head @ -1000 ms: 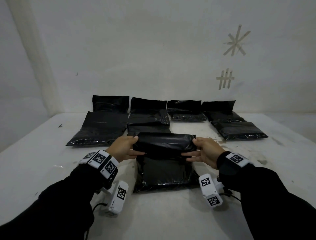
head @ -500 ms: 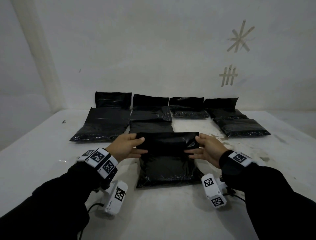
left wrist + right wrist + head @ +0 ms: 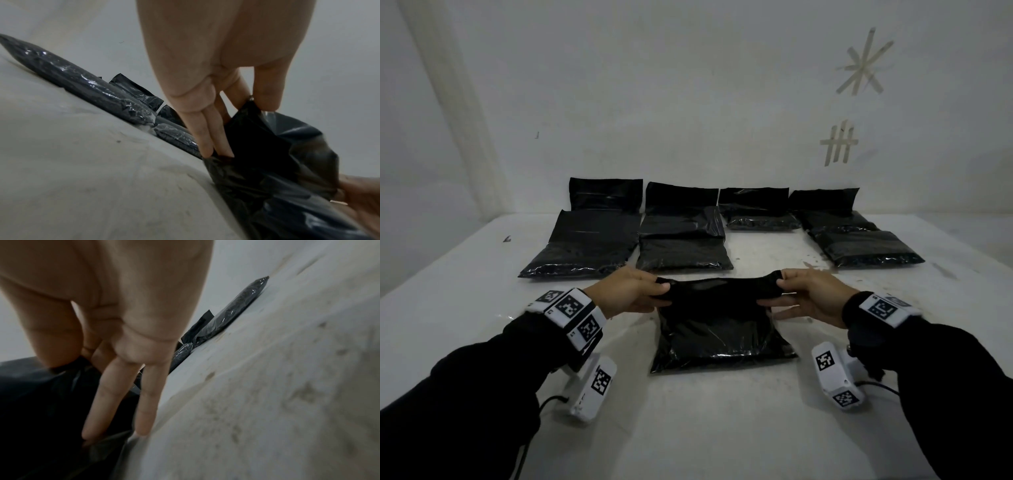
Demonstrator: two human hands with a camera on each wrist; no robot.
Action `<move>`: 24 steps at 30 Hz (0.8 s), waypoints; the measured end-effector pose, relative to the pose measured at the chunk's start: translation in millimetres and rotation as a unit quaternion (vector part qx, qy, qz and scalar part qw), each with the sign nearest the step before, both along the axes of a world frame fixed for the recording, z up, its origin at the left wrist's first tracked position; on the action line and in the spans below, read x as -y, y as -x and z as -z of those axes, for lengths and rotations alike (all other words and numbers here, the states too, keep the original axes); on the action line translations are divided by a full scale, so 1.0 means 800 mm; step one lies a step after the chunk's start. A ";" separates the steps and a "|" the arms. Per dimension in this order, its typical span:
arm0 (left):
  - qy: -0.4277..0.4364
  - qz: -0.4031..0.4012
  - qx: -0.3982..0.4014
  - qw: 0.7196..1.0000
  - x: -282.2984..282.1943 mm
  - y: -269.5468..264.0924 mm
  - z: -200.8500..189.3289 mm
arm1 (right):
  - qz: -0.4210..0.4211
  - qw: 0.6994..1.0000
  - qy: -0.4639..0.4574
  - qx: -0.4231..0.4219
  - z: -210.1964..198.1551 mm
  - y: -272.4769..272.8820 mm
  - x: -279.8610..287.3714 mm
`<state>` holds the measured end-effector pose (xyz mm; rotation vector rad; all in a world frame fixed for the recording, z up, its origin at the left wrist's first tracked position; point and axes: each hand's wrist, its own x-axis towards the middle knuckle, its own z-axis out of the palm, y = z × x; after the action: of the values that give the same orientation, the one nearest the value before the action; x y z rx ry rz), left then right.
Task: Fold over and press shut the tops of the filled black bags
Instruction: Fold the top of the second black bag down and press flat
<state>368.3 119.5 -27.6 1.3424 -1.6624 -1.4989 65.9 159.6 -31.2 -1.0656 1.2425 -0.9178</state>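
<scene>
Two hands on one bag right now. The nearest black bag (image 3: 722, 329) lies flat on the counter (image 3: 705, 428) straight in front of the person, its filled bottom toward them and its empty top lifted off the surface. The left hand (image 3: 625, 291) pinches the top's left corner between thumb and fingers, and the right hand (image 3: 815, 294) pinches the right corner the same way, so the flap (image 3: 722, 287) hangs stretched between them.

Handling-wise, I'd say the film is thin, soft and a bit slick: it crinkles and shines in the left wrist view. The filled part looks lumpy and probably has enough weight to stay put while the flap gets pulled over. Corners seem the right place to hold, since a middle grip would just bunch it up. What's inside is hard to tell from these shots, maybe something granular.

Counter is white, matte, scuffed and stained in spots, most plainly to the right. Further back, more black bags (image 3: 585, 246) lie in rows up to the white wall (image 3: 688, 85), and tape marks (image 3: 863, 65) are stuck on it upper right.
</scene>
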 end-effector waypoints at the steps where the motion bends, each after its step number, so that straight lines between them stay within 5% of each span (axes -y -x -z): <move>1: 0.008 0.011 0.016 1.000 0.000 -0.001 0.000 | -0.007 1.000 -0.001 -0.009 0.000 0.002 -0.001; 11: 0.091 0.152 0.118 0.977 -0.001 -0.012 -0.002 | -0.081 0.991 0.010 -0.107 0.002 0.010 -0.009; 19: 0.083 0.160 0.085 0.980 -0.003 -0.008 0.006 | -0.149 0.960 0.083 -0.222 0.006 0.012 -0.013; 24: 0.122 0.186 0.145 0.964 -0.009 -0.009 0.002 | -0.178 0.939 0.088 -0.282 0.001 0.011 -0.013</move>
<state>375.1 126.3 -29.4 1.2036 -2.3082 -1.2721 57.4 170.1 -32.0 -1.7149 1.3744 -0.4557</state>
